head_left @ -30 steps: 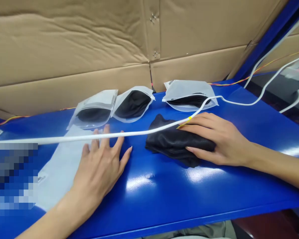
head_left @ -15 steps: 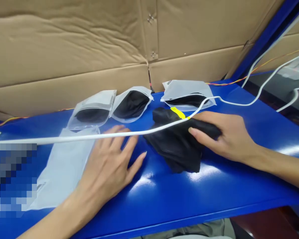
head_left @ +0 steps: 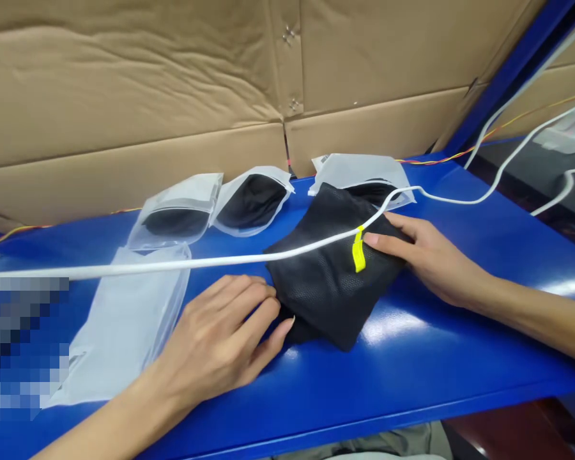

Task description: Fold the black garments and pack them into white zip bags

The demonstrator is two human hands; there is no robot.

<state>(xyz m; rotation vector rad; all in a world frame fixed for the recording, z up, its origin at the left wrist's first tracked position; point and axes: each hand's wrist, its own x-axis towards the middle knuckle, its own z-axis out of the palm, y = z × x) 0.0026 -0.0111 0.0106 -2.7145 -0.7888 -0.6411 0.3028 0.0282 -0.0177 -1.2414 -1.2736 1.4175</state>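
A folded piece of black fabric (head_left: 326, 287) with a fine mesh texture lies on the blue shelf, a yellow strip (head_left: 359, 252) showing on its upper right part. My right hand (head_left: 421, 255) pinches its right corner, thumb on top and fingers underneath. At the left edge of the fabric, my left hand (head_left: 234, 326) has its fingers curled over the border with the thumb below; the fingertips are partly hidden. Behind it stand translucent bags with black fabric inside: a left one (head_left: 177, 220), a middle one (head_left: 253, 201) and a right one (head_left: 364, 172).
Flat white translucent bags (head_left: 124, 313) lie left of my left hand. A white cable (head_left: 220, 260) crosses the view in front of the fabric. Cardboard (head_left: 172, 83) lines the back of the blue shelf (head_left: 412, 383). A thin red-yellow wire (head_left: 436, 160) runs along the rear.
The black fabric has gone from bunched to flatter and wider, its yellow strip now pointing down. My left hand has moved right, from above the shelf onto the fabric's left edge.
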